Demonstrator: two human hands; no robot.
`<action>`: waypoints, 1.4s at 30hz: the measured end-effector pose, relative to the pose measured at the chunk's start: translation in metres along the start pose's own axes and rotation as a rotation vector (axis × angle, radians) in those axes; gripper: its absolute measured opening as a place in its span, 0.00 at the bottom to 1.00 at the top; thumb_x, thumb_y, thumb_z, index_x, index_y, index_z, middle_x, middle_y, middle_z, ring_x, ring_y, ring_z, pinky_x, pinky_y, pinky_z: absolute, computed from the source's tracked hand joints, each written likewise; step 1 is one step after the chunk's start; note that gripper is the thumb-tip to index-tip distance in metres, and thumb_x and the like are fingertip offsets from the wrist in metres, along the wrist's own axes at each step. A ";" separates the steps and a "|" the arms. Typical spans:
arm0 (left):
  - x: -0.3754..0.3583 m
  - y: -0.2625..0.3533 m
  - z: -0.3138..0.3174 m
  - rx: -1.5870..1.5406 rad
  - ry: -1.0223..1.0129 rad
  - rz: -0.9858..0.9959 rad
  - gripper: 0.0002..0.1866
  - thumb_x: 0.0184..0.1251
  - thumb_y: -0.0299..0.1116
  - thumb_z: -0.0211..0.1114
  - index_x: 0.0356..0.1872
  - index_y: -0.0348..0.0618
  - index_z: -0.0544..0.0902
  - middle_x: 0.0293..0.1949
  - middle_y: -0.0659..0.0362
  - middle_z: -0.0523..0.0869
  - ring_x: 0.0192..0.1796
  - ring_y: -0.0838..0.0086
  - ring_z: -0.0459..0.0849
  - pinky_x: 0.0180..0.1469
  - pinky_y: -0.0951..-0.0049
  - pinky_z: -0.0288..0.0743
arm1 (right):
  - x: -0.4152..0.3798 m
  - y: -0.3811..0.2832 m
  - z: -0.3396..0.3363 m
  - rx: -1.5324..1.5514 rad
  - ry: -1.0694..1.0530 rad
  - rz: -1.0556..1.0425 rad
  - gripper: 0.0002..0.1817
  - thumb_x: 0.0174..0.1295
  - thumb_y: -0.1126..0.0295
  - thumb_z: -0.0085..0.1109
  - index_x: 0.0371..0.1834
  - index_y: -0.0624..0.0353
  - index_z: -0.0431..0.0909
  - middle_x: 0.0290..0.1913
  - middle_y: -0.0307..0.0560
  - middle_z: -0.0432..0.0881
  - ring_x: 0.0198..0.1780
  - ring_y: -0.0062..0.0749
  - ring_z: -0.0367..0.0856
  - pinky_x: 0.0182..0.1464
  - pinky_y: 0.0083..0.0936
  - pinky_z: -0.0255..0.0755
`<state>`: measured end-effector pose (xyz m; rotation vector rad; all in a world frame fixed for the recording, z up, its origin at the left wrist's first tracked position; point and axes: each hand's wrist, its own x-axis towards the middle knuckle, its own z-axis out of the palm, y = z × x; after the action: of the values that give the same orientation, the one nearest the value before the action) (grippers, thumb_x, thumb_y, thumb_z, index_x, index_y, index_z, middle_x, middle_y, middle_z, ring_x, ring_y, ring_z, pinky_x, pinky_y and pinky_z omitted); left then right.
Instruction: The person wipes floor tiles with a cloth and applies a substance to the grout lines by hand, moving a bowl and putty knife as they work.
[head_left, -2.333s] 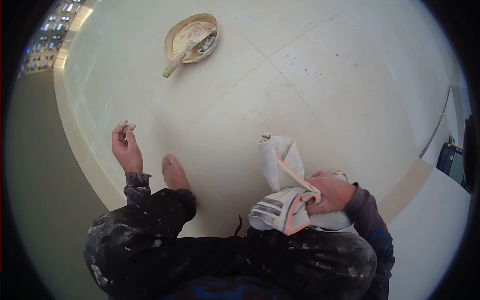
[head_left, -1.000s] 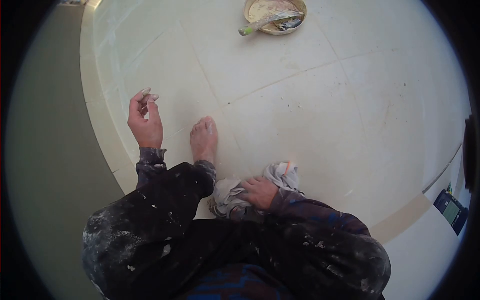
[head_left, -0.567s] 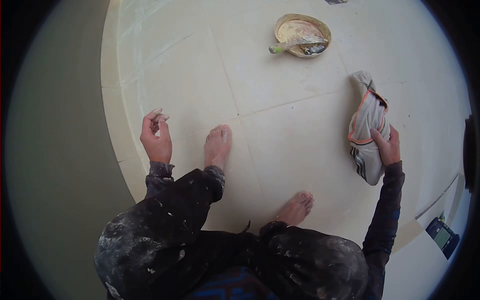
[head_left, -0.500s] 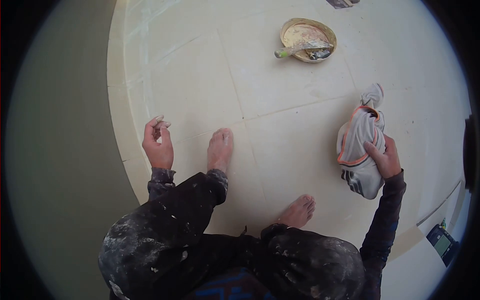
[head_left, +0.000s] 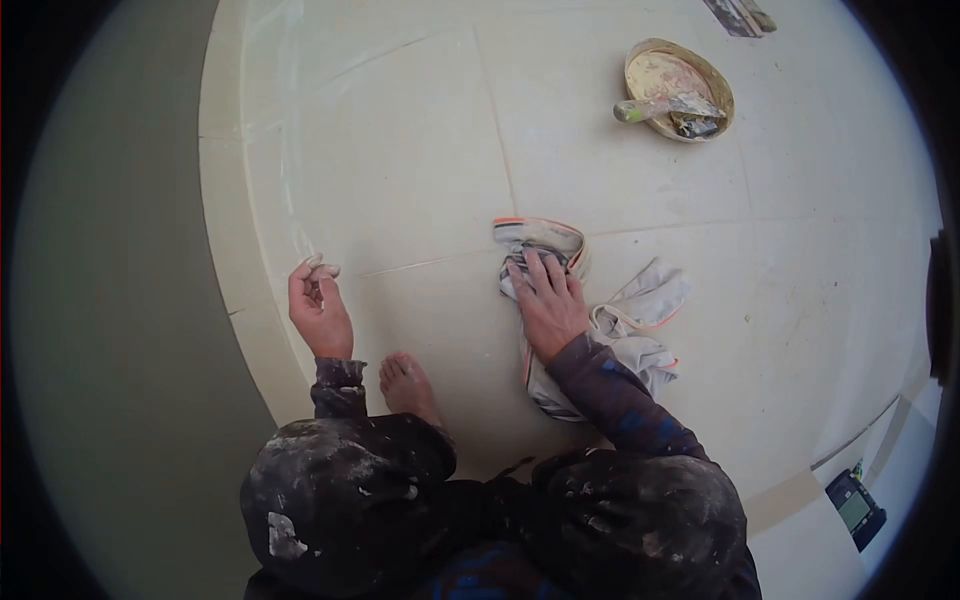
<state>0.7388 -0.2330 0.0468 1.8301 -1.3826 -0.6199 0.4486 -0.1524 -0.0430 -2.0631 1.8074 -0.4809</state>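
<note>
My right hand point(head_left: 552, 305) presses down on a grey-white rag point(head_left: 545, 232) with orange and dark trim, its bent fingers on a bunched part of it. The rag lies crumpled on the tiled floor point(head_left: 430, 190), and a loose part point(head_left: 640, 305) spreads out to the right of my wrist. Part of it is hidden under my hand and forearm. My left hand point(head_left: 320, 308) hangs near the left wall edge, loosely curled, with whitish residue on the fingertips and nothing visible in it.
A round shallow pan point(head_left: 678, 62) of pale paste stands at the upper right, with a green-tipped putty knife point(head_left: 650, 108) across it. A flat tool point(head_left: 738, 15) lies beyond. A low skirting point(head_left: 222, 200) runs along the left wall. A dark device point(head_left: 857, 510) sits at the lower right.
My right hand has carried the rag leftward from the right side and now presses it on the floor. The view has shifted a little; my left hand keeps nearly the same pose.
</note>
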 end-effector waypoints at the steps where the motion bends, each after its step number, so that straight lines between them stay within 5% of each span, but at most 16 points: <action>1: 0.011 -0.002 0.009 -0.050 0.005 0.025 0.12 0.76 0.22 0.56 0.56 0.34 0.79 0.41 0.59 0.87 0.47 0.77 0.85 0.56 0.73 0.78 | 0.032 0.005 -0.006 -0.028 0.009 0.001 0.25 0.67 0.70 0.51 0.68 0.56 0.77 0.73 0.55 0.71 0.73 0.48 0.67 0.68 0.43 0.64; 3: 0.001 0.001 0.004 -0.046 -0.014 -0.017 0.12 0.76 0.22 0.56 0.56 0.34 0.79 0.41 0.59 0.86 0.47 0.77 0.84 0.56 0.73 0.77 | 0.049 -0.005 -0.016 -0.099 0.049 0.134 0.26 0.66 0.70 0.52 0.69 0.56 0.76 0.73 0.53 0.72 0.70 0.46 0.69 0.65 0.41 0.66; 8: 0.013 0.001 0.010 -0.144 -0.048 -0.023 0.12 0.76 0.21 0.56 0.56 0.34 0.79 0.42 0.58 0.87 0.46 0.78 0.84 0.54 0.75 0.76 | -0.033 -0.018 -0.017 -0.137 -0.057 0.065 0.28 0.63 0.70 0.56 0.70 0.48 0.77 0.68 0.51 0.73 0.69 0.50 0.68 0.65 0.44 0.64; 12: 0.013 -0.011 0.010 -0.184 -0.101 -0.067 0.12 0.75 0.21 0.57 0.56 0.34 0.79 0.42 0.57 0.87 0.46 0.78 0.84 0.54 0.75 0.76 | 0.045 -0.014 -0.032 -0.127 -0.050 0.199 0.30 0.61 0.75 0.59 0.70 0.47 0.77 0.67 0.54 0.72 0.68 0.54 0.68 0.64 0.46 0.66; 19: 0.009 -0.020 0.010 -0.236 -0.060 -0.111 0.12 0.76 0.21 0.57 0.56 0.34 0.79 0.43 0.57 0.87 0.47 0.77 0.85 0.55 0.74 0.77 | -0.022 -0.024 -0.044 -0.222 -0.187 0.101 0.32 0.59 0.73 0.60 0.70 0.45 0.77 0.67 0.51 0.73 0.69 0.50 0.68 0.63 0.45 0.66; 25: 0.010 -0.022 0.010 -0.253 -0.106 -0.115 0.12 0.76 0.22 0.57 0.57 0.34 0.79 0.43 0.56 0.87 0.48 0.76 0.85 0.55 0.73 0.77 | 0.070 -0.011 -0.039 -0.128 0.010 0.195 0.28 0.60 0.73 0.60 0.67 0.46 0.80 0.64 0.53 0.74 0.64 0.51 0.71 0.60 0.44 0.67; 29: 0.015 -0.019 0.008 -0.275 -0.087 -0.068 0.13 0.76 0.22 0.57 0.57 0.34 0.79 0.43 0.56 0.87 0.48 0.76 0.85 0.56 0.73 0.76 | -0.040 -0.022 -0.037 -0.125 -0.155 0.105 0.29 0.59 0.73 0.63 0.66 0.44 0.81 0.62 0.52 0.75 0.64 0.50 0.71 0.65 0.45 0.68; 33: 0.013 -0.026 0.009 -0.296 -0.048 -0.033 0.13 0.76 0.22 0.57 0.58 0.34 0.79 0.43 0.56 0.87 0.47 0.76 0.85 0.56 0.74 0.76 | -0.079 0.008 -0.072 0.034 -0.068 0.303 0.27 0.57 0.78 0.62 0.64 0.52 0.82 0.58 0.56 0.77 0.58 0.53 0.77 0.61 0.44 0.74; 35: 0.011 -0.027 0.006 -0.282 -0.057 -0.060 0.12 0.78 0.22 0.57 0.57 0.32 0.78 0.42 0.58 0.86 0.47 0.77 0.83 0.58 0.74 0.75 | -0.078 0.012 -0.109 0.422 -0.092 0.359 0.27 0.57 0.81 0.60 0.63 0.57 0.82 0.54 0.59 0.78 0.53 0.56 0.81 0.56 0.44 0.77; 39: 0.010 -0.033 0.007 -0.265 -0.070 -0.055 0.12 0.76 0.21 0.56 0.57 0.34 0.79 0.43 0.57 0.86 0.47 0.76 0.84 0.56 0.74 0.76 | -0.072 -0.020 -0.088 0.731 -0.437 -0.172 0.29 0.56 0.80 0.62 0.65 0.55 0.79 0.62 0.60 0.78 0.61 0.59 0.81 0.60 0.42 0.79; 42: 0.014 -0.031 0.013 -0.342 -0.025 -0.080 0.12 0.75 0.20 0.55 0.56 0.33 0.78 0.43 0.57 0.86 0.47 0.76 0.84 0.58 0.73 0.77 | -0.056 -0.080 -0.025 0.565 -0.526 -0.561 0.30 0.65 0.62 0.61 0.73 0.45 0.71 0.74 0.55 0.69 0.75 0.49 0.68 0.76 0.50 0.62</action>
<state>0.7516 -0.2459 0.0147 1.6113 -1.1420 -0.8657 0.5000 -0.0884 0.0157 -1.9952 0.6847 -0.4601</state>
